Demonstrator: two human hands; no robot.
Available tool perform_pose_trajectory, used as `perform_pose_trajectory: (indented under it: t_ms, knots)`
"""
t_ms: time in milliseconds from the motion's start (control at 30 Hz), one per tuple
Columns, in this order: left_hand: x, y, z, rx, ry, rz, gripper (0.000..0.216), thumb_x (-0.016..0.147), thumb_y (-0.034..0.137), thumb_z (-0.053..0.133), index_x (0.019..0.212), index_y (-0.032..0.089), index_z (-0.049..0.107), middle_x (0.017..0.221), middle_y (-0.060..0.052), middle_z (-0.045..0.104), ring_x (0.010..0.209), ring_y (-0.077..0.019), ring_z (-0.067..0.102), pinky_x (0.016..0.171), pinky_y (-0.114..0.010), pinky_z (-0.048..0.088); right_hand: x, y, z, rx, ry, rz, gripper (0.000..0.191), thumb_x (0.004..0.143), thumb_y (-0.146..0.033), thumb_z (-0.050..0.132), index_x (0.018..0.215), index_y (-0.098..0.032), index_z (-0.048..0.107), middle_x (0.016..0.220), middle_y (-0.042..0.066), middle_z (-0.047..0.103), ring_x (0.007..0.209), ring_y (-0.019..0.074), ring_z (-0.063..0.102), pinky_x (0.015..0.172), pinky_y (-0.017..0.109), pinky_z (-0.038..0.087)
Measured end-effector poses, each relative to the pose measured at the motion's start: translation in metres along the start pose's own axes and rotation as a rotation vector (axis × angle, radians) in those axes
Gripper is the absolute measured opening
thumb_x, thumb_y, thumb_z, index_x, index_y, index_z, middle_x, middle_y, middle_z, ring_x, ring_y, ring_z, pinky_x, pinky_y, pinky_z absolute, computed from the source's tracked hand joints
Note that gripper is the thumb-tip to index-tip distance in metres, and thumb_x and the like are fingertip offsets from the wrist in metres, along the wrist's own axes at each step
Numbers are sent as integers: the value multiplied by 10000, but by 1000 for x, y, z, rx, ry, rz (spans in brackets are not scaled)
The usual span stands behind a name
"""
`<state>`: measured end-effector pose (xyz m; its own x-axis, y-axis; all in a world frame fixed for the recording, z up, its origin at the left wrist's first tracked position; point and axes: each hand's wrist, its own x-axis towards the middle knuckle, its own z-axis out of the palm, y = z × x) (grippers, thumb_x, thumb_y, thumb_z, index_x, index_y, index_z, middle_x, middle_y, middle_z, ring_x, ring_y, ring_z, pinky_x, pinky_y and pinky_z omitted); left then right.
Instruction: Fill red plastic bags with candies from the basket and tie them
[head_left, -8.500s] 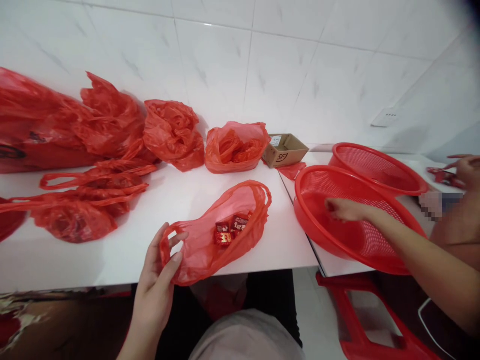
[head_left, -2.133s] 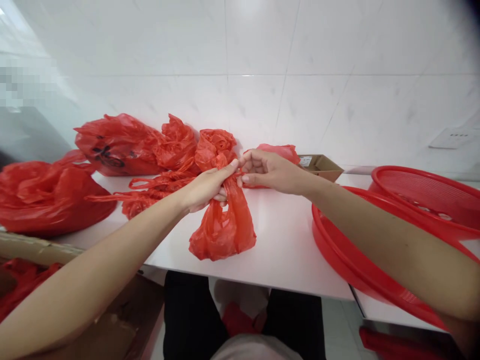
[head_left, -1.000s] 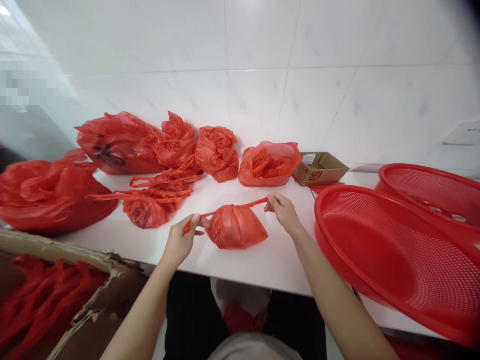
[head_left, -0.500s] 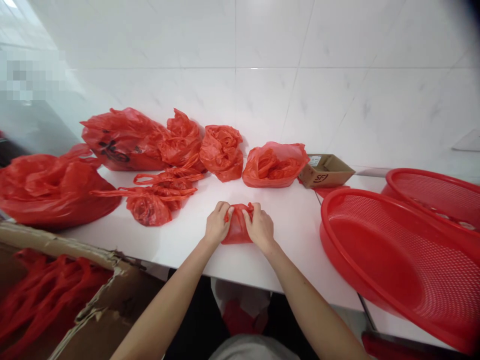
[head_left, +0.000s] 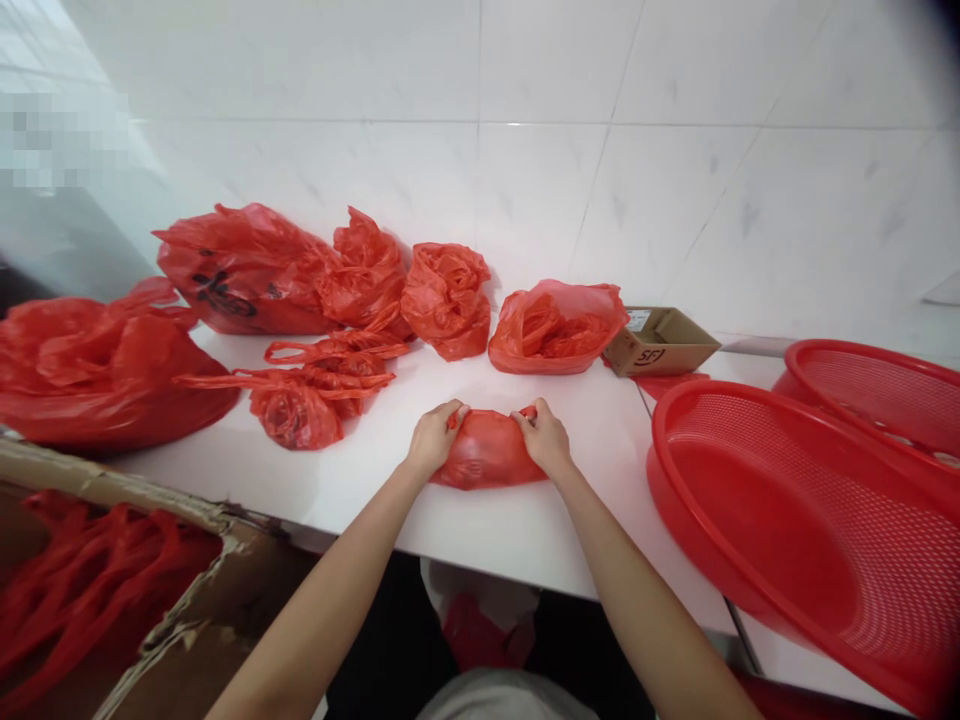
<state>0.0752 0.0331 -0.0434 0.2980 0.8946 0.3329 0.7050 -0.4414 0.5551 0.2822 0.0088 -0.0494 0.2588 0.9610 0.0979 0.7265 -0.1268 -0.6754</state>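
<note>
A small red plastic bag, bundled shut, lies on the white table near its front edge. My left hand grips the bag's left end and my right hand grips its right end, fingers curled into the plastic. The bag's handles are hidden under my fingers. What is inside the bag cannot be seen.
Several red plastic bags lie along the wall and at left, one open bag behind my hands. A small cardboard box sits at the back. Two red mesh baskets fill the right. A carton of red bags stands lower left.
Half a second ago my hands were pressed close together on the bag; now they have moved apart to its two ends and the bag is stretched wider.
</note>
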Motion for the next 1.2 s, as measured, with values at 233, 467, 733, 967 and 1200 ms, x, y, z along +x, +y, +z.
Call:
perform_pose_trajectory:
  t_ms: [233, 467, 733, 967, 1200]
  knots:
    - [22, -12, 15, 105, -81, -57, 291, 979, 344, 361, 922, 235, 625, 897, -51, 683, 772, -198, 608, 693, -284, 403, 16, 5, 11, -191, -24, 31, 193, 959, -407, 458, 983, -218, 492, 839, 21, 672, 749, 178, 622, 591, 261, 292]
    - [24, -19, 22, 213, -187, -91, 298, 916, 178, 417, 1123, 247, 621, 1099, -92, 652, 868, -249, 655, 757, -339, 429, 20, 4, 15, -335, -52, 18, 236, 973, -399, 430, 1087, -203, 497, 835, 60, 685, 763, 206, 649, 613, 276, 341]
    - [18, -25, 13, 148, -118, -226, 229, 945, 346, 443, 986, 250, 647, 1051, -75, 668, 908, -247, 649, 765, -340, 447, 18, 6, 10, -392, -34, 23, 331, 986, -403, 369, 1027, -189, 618, 897, 116, 701, 841, 234, 660, 677, 297, 397]
    - [-11, -49, -13, -37, -65, -422, 348, 968, 444, 465, 922, 133, 616, 769, -12, 629, 637, -125, 594, 633, -294, 507, 19, 21, 0, -364, 33, 105, 384, 1008, -373, 317, 1019, -182, 649, 908, 110, 692, 808, 192, 636, 651, 271, 366]
    - [-5, -33, -47, 39, -88, -393, 211, 932, 304, 560, 1029, 139, 649, 964, -76, 680, 843, -189, 651, 760, -374, 540, 7, 27, 2, -267, 77, 36, 375, 1001, -420, 336, 937, -198, 632, 805, 58, 658, 680, 156, 538, 576, 261, 248]
